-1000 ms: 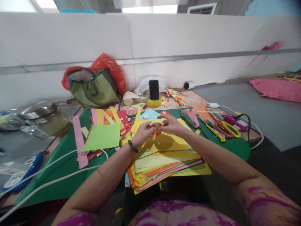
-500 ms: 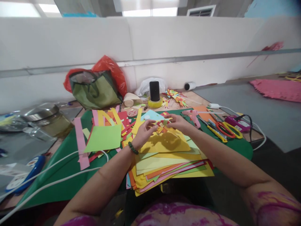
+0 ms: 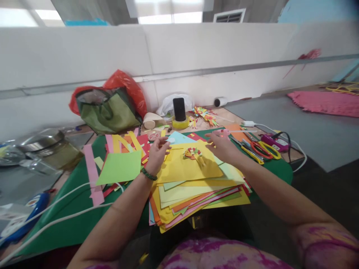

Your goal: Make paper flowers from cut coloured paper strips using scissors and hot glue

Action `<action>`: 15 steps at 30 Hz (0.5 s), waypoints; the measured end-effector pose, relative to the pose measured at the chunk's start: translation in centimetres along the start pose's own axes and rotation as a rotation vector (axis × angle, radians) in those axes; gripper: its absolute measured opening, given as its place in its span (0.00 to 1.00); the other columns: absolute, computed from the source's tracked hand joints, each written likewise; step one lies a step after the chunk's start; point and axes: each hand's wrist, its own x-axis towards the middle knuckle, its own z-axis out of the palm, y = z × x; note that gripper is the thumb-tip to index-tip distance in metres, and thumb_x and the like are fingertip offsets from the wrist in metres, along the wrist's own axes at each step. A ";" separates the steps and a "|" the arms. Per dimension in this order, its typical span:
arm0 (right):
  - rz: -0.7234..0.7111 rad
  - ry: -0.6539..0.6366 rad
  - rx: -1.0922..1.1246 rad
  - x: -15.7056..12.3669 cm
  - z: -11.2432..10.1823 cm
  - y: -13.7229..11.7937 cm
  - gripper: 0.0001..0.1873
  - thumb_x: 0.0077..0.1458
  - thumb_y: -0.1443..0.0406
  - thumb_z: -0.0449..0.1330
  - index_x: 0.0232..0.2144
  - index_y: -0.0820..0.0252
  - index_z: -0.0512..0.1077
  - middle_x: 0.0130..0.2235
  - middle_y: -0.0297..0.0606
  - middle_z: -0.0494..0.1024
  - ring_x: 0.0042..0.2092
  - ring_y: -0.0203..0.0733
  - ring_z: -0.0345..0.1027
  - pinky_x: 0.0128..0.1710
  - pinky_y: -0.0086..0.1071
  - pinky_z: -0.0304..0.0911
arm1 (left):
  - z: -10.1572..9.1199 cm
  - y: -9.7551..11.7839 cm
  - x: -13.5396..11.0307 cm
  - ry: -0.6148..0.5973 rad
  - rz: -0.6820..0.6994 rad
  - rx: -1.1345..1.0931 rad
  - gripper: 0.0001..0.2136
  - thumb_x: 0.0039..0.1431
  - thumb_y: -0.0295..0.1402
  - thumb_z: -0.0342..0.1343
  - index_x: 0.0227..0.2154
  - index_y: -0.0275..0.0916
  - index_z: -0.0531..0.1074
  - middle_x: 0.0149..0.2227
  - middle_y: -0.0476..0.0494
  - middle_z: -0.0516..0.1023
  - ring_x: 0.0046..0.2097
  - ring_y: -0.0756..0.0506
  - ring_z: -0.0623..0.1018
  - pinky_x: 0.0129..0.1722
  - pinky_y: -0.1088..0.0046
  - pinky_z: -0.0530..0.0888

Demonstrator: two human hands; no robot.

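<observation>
A small paper flower in red, yellow and green lies on the top yellow sheet of a stack of coloured paper. To its left is my left hand, apart from it, with fingers loosely bent and nothing seen in them. My right hand hovers on the other side, fingers spread and holding nothing. Just beyond that hand lies a pink glue gun with a clear glue stick at its back, partly hidden by the hand.
Scissors and cutters sit at the right, near a purple power box. A lime-green sheet and paper strips lie left. Behind stand a phone on a yellow tape roll and finished paper flowers.
My hands have let go of the paper flower, which now rests on the yellow sheet. They have moved apart, the left one leftward and the right one towards the glue gun.
</observation>
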 end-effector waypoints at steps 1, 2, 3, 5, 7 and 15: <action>-0.040 0.044 0.025 -1.3 -0.7 -0.1 0.18 0.57 0.66 0.55 0.50 0.59 0.70 0.40 0.42 0.82 0.40 0.47 0.76 0.41 0.37 0.66 | 0.0 0.0 -0.1 0.001 0.040 0.019 0.15 0.50 0.40 0.57 0.39 0.37 0.70 0.34 0.47 0.74 0.34 0.48 0.77 0.29 0.76 0.72; -0.073 0.087 0.075 -2.8 -1.2 -0.1 0.16 0.58 0.67 0.53 0.47 0.58 0.71 0.35 0.39 0.83 0.38 0.45 0.76 0.41 0.36 0.67 | -0.1 -0.1 -0.1 0.005 0.093 0.041 0.15 0.50 0.40 0.58 0.39 0.37 0.70 0.34 0.46 0.74 0.34 0.48 0.77 0.29 0.76 0.72; -0.094 0.122 0.139 -4.4 -1.5 -0.1 0.14 0.57 0.66 0.54 0.45 0.58 0.72 0.33 0.36 0.83 0.36 0.43 0.77 0.39 0.35 0.68 | -0.2 0.0 -0.2 0.016 0.157 0.060 0.14 0.50 0.40 0.58 0.38 0.37 0.70 0.35 0.46 0.75 0.34 0.49 0.77 0.30 0.76 0.72; -0.096 0.202 0.274 -7.8 -1.9 0.3 0.12 0.56 0.62 0.56 0.42 0.57 0.73 0.32 0.36 0.83 0.33 0.42 0.78 0.36 0.31 0.70 | -0.4 0.5 -0.2 0.063 0.293 0.072 0.13 0.51 0.39 0.58 0.38 0.37 0.71 0.37 0.45 0.75 0.35 0.49 0.76 0.31 0.75 0.73; -0.076 0.279 0.380 -11.0 -1.9 1.2 0.13 0.55 0.58 0.59 0.40 0.57 0.74 0.29 0.35 0.83 0.31 0.41 0.78 0.32 0.29 0.71 | -0.8 1.5 -0.6 0.124 0.387 0.053 0.12 0.54 0.38 0.57 0.39 0.37 0.70 0.35 0.45 0.75 0.35 0.49 0.76 0.32 0.76 0.73; -0.022 0.322 0.488 -17.2 -1.2 2.4 0.16 0.51 0.51 0.63 0.33 0.57 0.76 0.28 0.38 0.82 0.29 0.42 0.78 0.30 0.28 0.74 | 1.1 7.6 -10.9 -0.344 0.786 0.560 0.07 0.61 0.31 0.54 0.40 0.38 0.73 0.33 0.45 0.79 0.34 0.49 0.78 0.35 0.76 0.74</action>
